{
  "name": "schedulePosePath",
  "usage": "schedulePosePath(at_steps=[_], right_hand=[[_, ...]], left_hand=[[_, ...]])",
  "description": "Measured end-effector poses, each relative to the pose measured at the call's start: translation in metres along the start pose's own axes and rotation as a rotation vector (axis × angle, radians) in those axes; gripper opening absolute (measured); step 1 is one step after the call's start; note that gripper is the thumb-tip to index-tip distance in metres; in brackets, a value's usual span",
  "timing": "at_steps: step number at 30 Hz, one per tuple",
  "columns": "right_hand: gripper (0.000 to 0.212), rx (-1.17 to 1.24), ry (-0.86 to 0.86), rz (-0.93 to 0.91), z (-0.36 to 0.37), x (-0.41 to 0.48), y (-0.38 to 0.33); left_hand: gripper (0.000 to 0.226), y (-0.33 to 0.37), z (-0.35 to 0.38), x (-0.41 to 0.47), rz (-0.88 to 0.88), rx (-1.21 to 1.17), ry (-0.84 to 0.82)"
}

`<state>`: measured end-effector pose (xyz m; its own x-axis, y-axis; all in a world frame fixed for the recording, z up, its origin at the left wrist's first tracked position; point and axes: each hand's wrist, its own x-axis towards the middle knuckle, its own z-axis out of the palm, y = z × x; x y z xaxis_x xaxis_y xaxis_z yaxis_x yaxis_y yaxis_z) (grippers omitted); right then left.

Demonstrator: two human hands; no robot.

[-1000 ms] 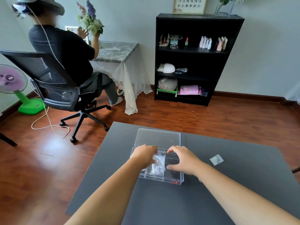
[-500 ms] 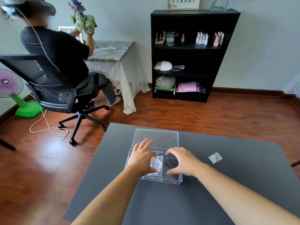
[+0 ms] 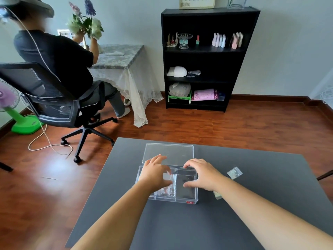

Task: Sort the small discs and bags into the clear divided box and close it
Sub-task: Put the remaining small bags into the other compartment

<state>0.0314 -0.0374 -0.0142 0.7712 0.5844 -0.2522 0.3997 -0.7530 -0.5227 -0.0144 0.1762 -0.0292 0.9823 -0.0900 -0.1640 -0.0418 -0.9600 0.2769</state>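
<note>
The clear divided box [image 3: 187, 199] sits on the dark grey table [image 3: 180, 228], its lid [image 3: 168, 153] lying flat and open behind it. Small clear bags [image 3: 167, 188] with tiny discs lie in the left compartment; the right compartment looks bare. My left hand [image 3: 155, 173] hovers over the left compartment, fingers spread, holding nothing. My right hand [image 3: 203, 175] arches over the right compartment, thumb at the near wall, fingers at the far rim. One small bag [image 3: 234, 173] lies on the table to the right. Another bag [image 3: 217, 195] peeks out under my right forearm.
A person in a dark shirt sits on an office chair [image 3: 59, 105] at the far left, handling flowers at a lace-covered table [image 3: 117, 58]. A black bookshelf [image 3: 207, 58] stands against the wall. A green fan [image 3: 16, 114] and a cable are on the wooden floor.
My left hand opened from a closed pose inside the left compartment and lifted, leaving the bags in it. My right hand stayed over the right compartment.
</note>
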Motion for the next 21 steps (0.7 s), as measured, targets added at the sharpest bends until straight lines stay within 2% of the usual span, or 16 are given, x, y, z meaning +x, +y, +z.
schedulePosePath(at_steps=[3,5,9,15,21], right_hand=[[0.036,0.055,0.098,0.047,-0.02,-0.006,0.007],[0.025,0.074,0.153,0.085,-0.033,-0.012,0.015],[0.017,0.098,0.22,0.17,-0.055,-0.037,0.044],[0.018,0.081,0.232,0.309,-0.068,-0.092,0.093],[0.039,0.089,0.105,0.434,-0.056,-0.148,0.133]], left_hand=[[0.015,0.006,-0.019,0.006,-0.004,-0.055,0.152],[0.012,0.017,-0.029,0.015,0.019,-0.053,0.209],[0.012,0.057,-0.034,0.036,0.141,-0.036,0.243],[0.021,0.122,-0.014,0.063,0.288,0.052,0.11],[0.043,0.172,0.022,0.077,0.302,0.14,-0.081]])
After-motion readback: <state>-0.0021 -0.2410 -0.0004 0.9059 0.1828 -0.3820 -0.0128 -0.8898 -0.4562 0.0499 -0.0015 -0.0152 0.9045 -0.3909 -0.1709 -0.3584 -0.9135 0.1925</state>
